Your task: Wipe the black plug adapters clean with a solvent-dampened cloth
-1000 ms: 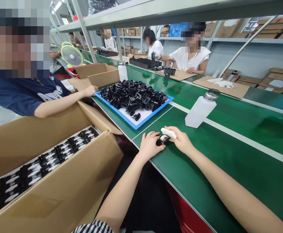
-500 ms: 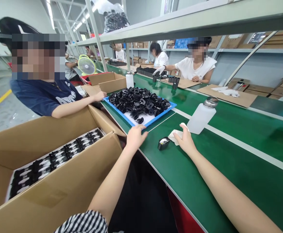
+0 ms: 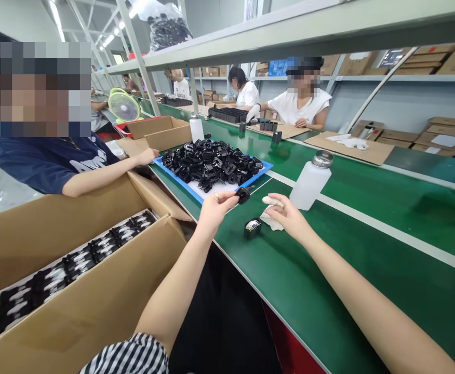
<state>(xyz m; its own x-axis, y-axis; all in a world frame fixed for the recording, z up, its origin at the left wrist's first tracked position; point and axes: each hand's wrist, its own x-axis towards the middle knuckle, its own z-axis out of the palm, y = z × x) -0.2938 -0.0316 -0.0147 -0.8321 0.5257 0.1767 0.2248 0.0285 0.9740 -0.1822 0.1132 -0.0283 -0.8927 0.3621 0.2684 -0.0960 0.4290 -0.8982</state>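
My left hand point(image 3: 215, 210) pinches a small black plastic part point(image 3: 243, 195) between thumb and fingertips, just off the front corner of the blue tray point(image 3: 255, 178). Heaped in that tray are many similar black parts point(image 3: 212, 161). Curled round a thin white cloth point(image 3: 272, 221), my right hand point(image 3: 285, 212) hovers low over the green bench; white material covers one fingertip. Part of the cloth is hidden under the fingers. Left of it, a black oval housing point(image 3: 253, 227) with a pale inside stands on the bench.
A white bottle with a metal cap point(image 3: 311, 182) stands beyond my right hand. At left is an open carton point(image 3: 83, 296) holding rows of black and white parts. A co-worker's arm point(image 3: 106, 171) rests by the tray. Other people sit across the bench.
My left hand has picked up a black part at the tray's near corner. The fingers of my right hand have drawn closer together. The view has shifted slightly to the right.
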